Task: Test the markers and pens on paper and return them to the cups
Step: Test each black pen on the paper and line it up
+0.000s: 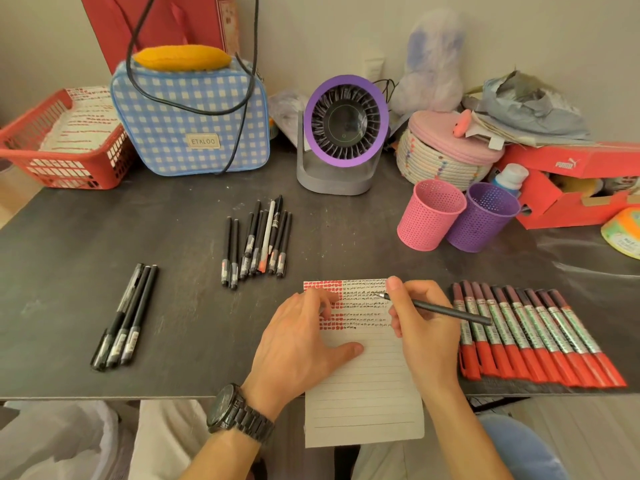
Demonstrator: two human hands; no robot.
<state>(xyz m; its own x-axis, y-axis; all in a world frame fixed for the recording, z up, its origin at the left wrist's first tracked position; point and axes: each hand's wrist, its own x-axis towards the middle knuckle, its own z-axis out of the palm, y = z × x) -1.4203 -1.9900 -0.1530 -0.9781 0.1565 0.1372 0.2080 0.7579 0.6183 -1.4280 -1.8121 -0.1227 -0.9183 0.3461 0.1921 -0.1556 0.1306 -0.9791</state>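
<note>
A lined sheet of paper [363,386] lies at the table's front edge, its top rows filled with red and black test marks. My left hand [304,341] rests flat on the sheet. My right hand [422,323] grips a black pen [446,310] with its tip on the paper near the top right. Several red markers [533,334] lie in a row to the right. Several black pens [258,242] lie in a pile behind the paper, and three more black pens [126,317] lie at the left. A pink cup [429,216] and a purple cup [481,218] stand at the back right; I see nothing in them.
A purple desk fan [343,133], a blue checked bag [190,116] and a red basket [62,140] stand along the back. A woven lidded basket [446,150] and a red shoe box [575,181] crowd the back right corner.
</note>
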